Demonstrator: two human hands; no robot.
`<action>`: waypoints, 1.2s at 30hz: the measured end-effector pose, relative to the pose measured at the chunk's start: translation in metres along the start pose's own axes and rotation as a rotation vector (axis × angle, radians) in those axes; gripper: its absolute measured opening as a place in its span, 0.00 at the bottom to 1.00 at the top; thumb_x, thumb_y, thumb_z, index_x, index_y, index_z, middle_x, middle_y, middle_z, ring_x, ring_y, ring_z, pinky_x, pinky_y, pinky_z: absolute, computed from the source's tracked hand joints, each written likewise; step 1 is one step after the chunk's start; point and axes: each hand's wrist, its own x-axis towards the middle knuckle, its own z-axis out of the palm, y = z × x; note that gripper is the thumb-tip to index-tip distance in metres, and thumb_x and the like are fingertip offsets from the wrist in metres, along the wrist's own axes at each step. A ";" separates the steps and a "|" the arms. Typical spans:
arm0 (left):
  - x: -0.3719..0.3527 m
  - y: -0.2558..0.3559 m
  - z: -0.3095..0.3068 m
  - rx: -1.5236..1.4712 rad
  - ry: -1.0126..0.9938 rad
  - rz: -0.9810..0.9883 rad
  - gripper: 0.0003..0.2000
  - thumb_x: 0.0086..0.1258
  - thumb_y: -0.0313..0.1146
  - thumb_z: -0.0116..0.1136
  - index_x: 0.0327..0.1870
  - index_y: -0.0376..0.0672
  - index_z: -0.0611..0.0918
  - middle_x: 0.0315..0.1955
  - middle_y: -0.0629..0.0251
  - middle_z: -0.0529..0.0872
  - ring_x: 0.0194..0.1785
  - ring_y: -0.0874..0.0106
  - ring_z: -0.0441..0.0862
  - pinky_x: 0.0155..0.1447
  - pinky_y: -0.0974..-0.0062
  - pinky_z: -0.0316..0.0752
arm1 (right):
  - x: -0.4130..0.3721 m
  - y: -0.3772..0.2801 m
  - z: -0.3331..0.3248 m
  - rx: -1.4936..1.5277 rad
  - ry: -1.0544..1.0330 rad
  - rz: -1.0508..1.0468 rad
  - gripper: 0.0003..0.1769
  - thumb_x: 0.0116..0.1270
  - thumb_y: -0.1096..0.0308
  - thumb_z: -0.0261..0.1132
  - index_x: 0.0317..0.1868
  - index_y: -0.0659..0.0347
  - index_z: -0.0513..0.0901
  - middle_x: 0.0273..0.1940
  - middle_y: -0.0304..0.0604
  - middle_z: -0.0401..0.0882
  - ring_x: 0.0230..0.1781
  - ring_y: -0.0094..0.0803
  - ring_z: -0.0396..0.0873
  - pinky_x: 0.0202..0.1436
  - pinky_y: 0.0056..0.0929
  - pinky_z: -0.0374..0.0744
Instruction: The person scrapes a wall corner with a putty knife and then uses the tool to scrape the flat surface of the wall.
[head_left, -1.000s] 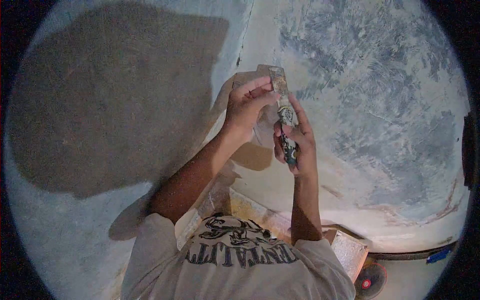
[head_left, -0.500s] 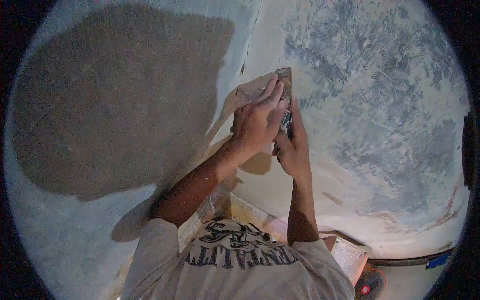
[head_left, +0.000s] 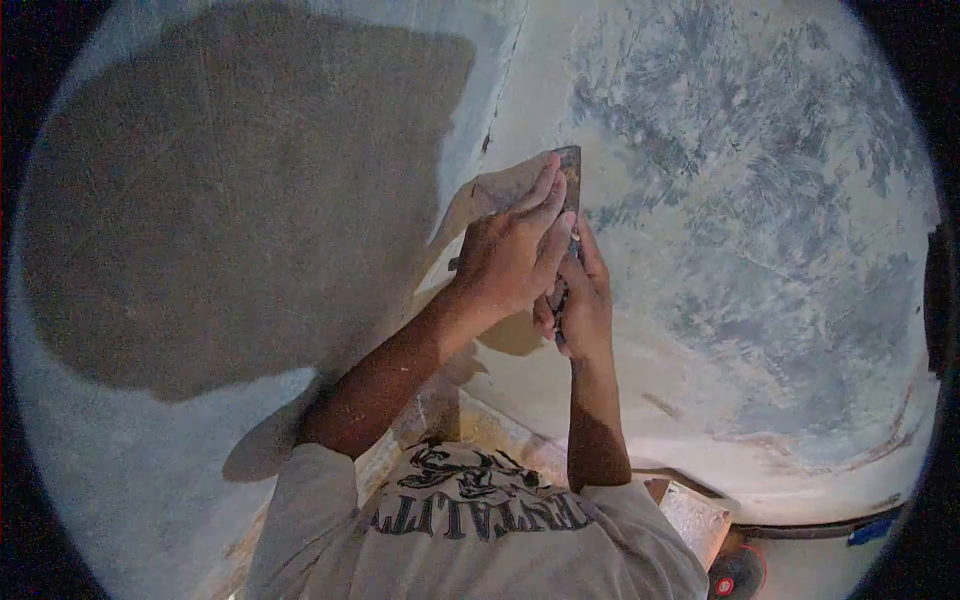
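Note:
A flat, narrow, dark hand tool (head_left: pixel 571 172) lies against the pale, smeared surface (head_left: pixel 720 200); its exact kind cannot be made out. My right hand (head_left: pixel 590 295) is wrapped around its lower part from the right, thumb toward the left. My left hand (head_left: pixel 515 250) rests over its upper part, with long, nearly straight fingers pressed together along it. Only the tool's tip and a few bits between the fingers show; both hands hide most of it. Beside my left wrist, a small dark end of something sticks out.
A seam (head_left: pixel 492 125) runs along the surface left of my hands. My shadow (head_left: pixel 240 200) covers much of the blue-grey left side. Toward the lower right, a box-like thing (head_left: pixel 698 520), a round black and red object (head_left: pixel 735 575) and a blue item (head_left: pixel 875 528) lie past the curved edge.
Both hands and the tool have shifted slightly downward toward my body. My right hand has also turned a little, its fingers now nearer my left hand.

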 end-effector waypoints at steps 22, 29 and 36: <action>0.007 -0.002 -0.007 0.069 -0.007 0.077 0.28 0.73 0.38 0.50 0.67 0.24 0.68 0.71 0.35 0.63 0.63 0.45 0.77 0.63 0.59 0.76 | 0.006 -0.005 0.025 0.030 0.003 -0.026 0.26 0.81 0.61 0.50 0.76 0.55 0.63 0.38 0.36 0.81 0.20 0.14 0.71 0.19 0.16 0.68; 0.001 -0.002 0.002 0.232 0.003 0.171 0.30 0.72 0.38 0.50 0.68 0.22 0.66 0.70 0.33 0.63 0.63 0.43 0.77 0.62 0.58 0.77 | 0.006 0.011 0.014 -0.208 0.106 -0.233 0.23 0.82 0.59 0.47 0.73 0.52 0.67 0.23 0.31 0.75 0.11 0.13 0.65 0.10 0.15 0.64; 0.002 -0.001 0.003 0.210 -0.014 0.142 0.31 0.72 0.37 0.50 0.69 0.21 0.64 0.71 0.32 0.62 0.63 0.41 0.76 0.65 0.56 0.74 | 0.004 0.011 0.010 -0.066 0.041 -0.165 0.26 0.81 0.63 0.50 0.75 0.59 0.64 0.64 0.47 0.75 0.59 0.30 0.76 0.58 0.29 0.77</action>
